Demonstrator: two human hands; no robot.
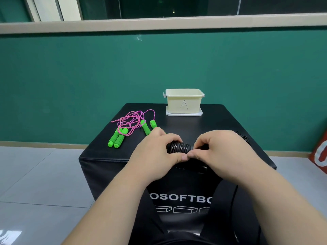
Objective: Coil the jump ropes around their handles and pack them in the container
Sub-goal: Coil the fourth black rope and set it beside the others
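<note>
A black jump rope is wound in tight coils around its handles, held over the near part of a black soft box. My left hand grips the coiled bundle from the left. My right hand pinches it from the right, thumbs almost touching. A loose black rope part shows behind my right hand. Two pink-corded jump ropes with green foam handles lie tangled at the box's left. A cream container marked "A" stands open at the far edge, on its white lid.
The box stands on a grey tiled floor before a green wall. A red and white object leans at the right edge. A second pair of green handles lies just beyond my left hand.
</note>
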